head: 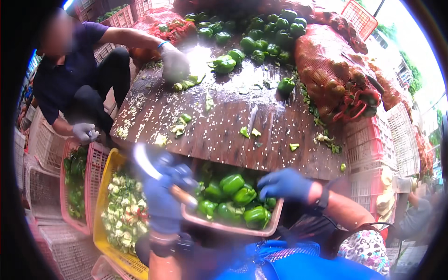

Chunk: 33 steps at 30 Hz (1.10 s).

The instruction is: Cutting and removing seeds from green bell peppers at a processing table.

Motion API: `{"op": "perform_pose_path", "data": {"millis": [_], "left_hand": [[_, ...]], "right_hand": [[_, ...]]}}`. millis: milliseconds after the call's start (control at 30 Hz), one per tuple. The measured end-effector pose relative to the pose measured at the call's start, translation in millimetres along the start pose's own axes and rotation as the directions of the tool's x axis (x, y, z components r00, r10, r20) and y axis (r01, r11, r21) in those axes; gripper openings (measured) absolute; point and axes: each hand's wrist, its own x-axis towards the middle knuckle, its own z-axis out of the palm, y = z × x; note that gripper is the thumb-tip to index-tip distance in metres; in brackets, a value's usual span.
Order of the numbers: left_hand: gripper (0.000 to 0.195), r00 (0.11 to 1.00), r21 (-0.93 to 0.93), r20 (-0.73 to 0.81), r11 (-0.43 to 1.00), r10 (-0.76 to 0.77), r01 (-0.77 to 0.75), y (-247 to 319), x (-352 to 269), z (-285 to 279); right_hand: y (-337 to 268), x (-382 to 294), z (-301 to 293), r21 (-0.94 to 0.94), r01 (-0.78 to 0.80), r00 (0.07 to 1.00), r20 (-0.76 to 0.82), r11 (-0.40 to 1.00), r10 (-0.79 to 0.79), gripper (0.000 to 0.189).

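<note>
My left hand (164, 196), in a blue glove, is closed on a knife (147, 162) with a curved blade and a wooden handle; motion blurs it. It hovers over the gap between a yellow crate (99, 213) of pepper cores and trimmings and a pink crate (245, 231) of green bell peppers (232, 184). My right hand (287, 185), gloved in blue, hangs over the right side of the pepper crate with its fingers apart and nothing seen in them. Beyond both hands lies a wooden table (224, 140) strewn with seeds and trimmings.
Green bell peppers (280, 35) are heaped at the table's far side, beside a full red mesh sack (329, 70). A co-worker (80, 70) squats at the left, one gloved hand (175, 64) on the table. Stacked crates (367, 147) stand at the right.
</note>
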Motion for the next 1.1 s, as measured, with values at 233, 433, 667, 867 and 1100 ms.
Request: {"op": "perform_pose_path", "data": {"millis": [233,433,667,867,1100], "left_hand": [[0.058,0.952,0.498,-0.084,0.815,-0.294,0.296,-13.4,22.2,66.9],[0.038,0.922,0.443,-0.173,0.809,-0.346,0.387,-38.2,32.2,55.9],[0.01,0.983,0.723,0.121,0.691,-0.135,0.006,-67.5,6.9,75.2],[0.014,0.92,0.754,0.39,0.562,0.034,-0.34,-85.5,-43.9,91.0],[0.044,0.869,0.758,0.493,0.467,0.049,-0.456,-142.3,-100.0,6.7]], "right_hand": [[47.5,155.1,-183.9,-0.049,-0.209,0.388,-0.921,0.977,0.037,0.087],[26.9,204.7,-209.3,-0.038,-0.292,0.499,-0.858,0.956,0.118,0.078],[-11.6,79.6,-81.3,0.673,0.242,0.927,-0.372,0.699,0.037,0.085],[-63.9,-11.5,-10.6,0.753,0.34,0.935,-0.336,0.564,-0.114,0.083],[-87.0,-75.6,15.3,0.707,0.561,0.826,-0.516,0.431,-0.227,0.087]]}}
